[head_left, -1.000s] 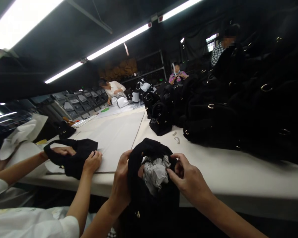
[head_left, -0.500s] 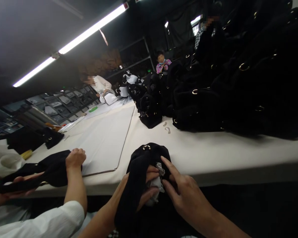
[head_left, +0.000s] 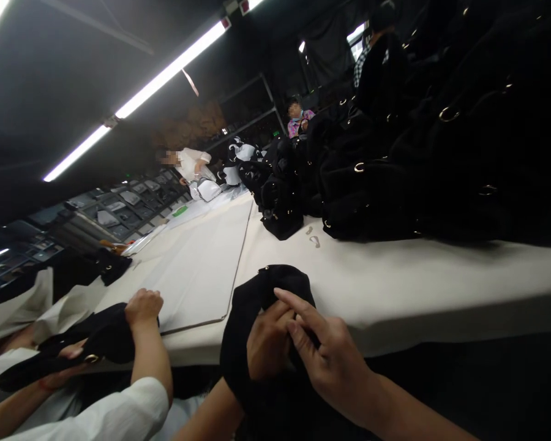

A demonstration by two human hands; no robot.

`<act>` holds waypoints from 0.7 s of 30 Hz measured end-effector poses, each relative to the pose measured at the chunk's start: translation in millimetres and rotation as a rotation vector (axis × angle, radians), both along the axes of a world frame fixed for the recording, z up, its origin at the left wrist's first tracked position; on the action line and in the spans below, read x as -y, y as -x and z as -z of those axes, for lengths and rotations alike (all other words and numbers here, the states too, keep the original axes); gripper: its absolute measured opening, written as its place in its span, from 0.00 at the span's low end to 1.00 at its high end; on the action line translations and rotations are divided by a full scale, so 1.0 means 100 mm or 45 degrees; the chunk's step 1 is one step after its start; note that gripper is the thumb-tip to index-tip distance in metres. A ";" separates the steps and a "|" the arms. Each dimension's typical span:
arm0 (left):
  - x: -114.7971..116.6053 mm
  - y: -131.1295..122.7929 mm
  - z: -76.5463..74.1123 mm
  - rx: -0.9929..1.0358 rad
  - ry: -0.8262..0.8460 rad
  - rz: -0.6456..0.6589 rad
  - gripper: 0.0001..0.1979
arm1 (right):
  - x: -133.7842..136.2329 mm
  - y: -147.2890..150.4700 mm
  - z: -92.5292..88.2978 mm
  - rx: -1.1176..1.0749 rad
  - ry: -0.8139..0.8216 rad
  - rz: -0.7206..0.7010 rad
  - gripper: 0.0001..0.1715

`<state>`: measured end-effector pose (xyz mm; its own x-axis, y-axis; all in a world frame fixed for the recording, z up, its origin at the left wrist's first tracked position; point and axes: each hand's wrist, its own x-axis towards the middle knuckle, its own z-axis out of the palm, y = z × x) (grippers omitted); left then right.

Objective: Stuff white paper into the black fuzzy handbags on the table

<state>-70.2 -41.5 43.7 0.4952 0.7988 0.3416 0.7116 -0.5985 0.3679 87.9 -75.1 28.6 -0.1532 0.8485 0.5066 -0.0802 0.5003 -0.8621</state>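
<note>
A black cloth bag point(head_left: 284, 278) with a metal ring sits at the table's near edge in front of me. My left hand point(head_left: 269, 343) reaches through the bag's strap, and its fingertips are hidden at the bag's mouth. My right hand point(head_left: 328, 349) is beside it, index finger stretched over the left hand's fingers and thumb bent apart from it, holding nothing that I can see. The white paper is hardly visible under the hands.
At the left a co-worker's hands point(head_left: 144, 306) handle another black bag point(head_left: 112, 334). A large pile of black bags point(head_left: 371, 202) covers the table's point(head_left: 395, 275) right back. A white board point(head_left: 202, 269) lies left of centre. Other people stand farther back.
My left hand has turned, its back now showing, and has moved over the paper. My right hand has shifted slightly left, close against it. The co-worker's bag has moved a little.
</note>
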 end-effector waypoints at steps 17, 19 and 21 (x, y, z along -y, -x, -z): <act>0.07 0.08 -0.04 0.375 -0.670 -0.539 0.14 | -0.10 -0.66 -0.06 -0.126 0.230 0.015 0.27; 0.03 0.06 -0.08 0.382 -0.770 -0.543 0.27 | -0.04 -0.82 -0.18 0.017 0.145 -0.064 0.27; -0.05 0.01 -0.16 0.349 -0.485 -0.413 0.34 | 0.00 -0.97 -0.25 0.174 0.076 -0.124 0.25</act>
